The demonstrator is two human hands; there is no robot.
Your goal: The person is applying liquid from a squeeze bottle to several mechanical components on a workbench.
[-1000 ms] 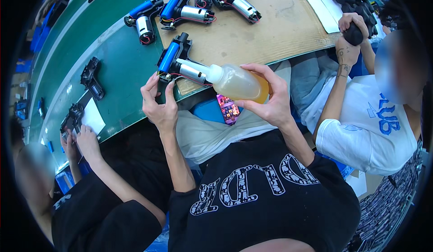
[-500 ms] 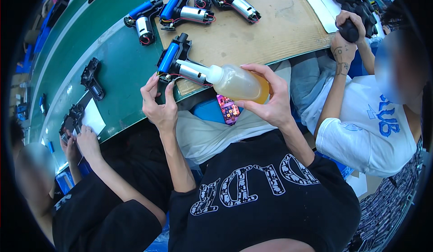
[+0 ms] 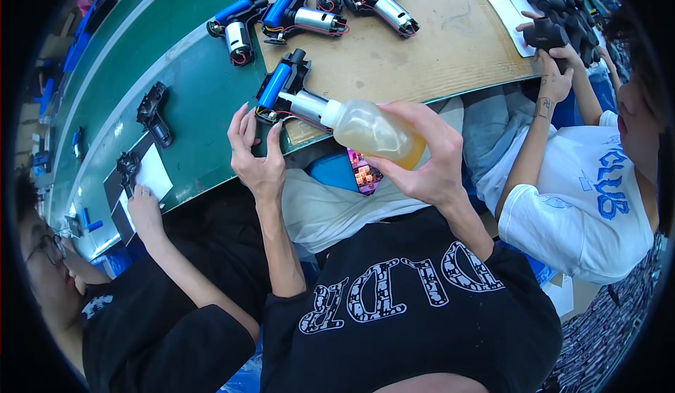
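Note:
My right hand (image 3: pixel 432 150) is wrapped around a clear squeeze bottle (image 3: pixel 383 134) with yellowish liquid in its lower part. The bottle lies tilted, its white nozzle pointing left over an open black tool housing (image 3: pixel 299 73). Inside that housing sit a blue cylindrical battery (image 3: pixel 274 85), a silver motor (image 3: pixel 309 103) and thin wires. At the housing's near end, the thumb and fingertips of my left hand (image 3: pixel 259 157) sit on either side of it. The nozzle tip is close to the battery and motor; whether it touches them is hard to tell.
Several similar open housings with motors (image 3: pixel 320 20) lie farther back on a cardboard sheet (image 3: pixel 436 34) and the green table (image 3: pixel 200 147). A black housing (image 3: pixel 155 115) lies left. Co-workers sit on both sides, one holding a black part (image 3: pixel 545 34). A lit phone (image 3: pixel 365 175) rests at my lap.
The view has shifted slightly, so the table things appear farther right. My hands and the bottle keep nearly the same place at the housing. The right co-worker's black part has turned.

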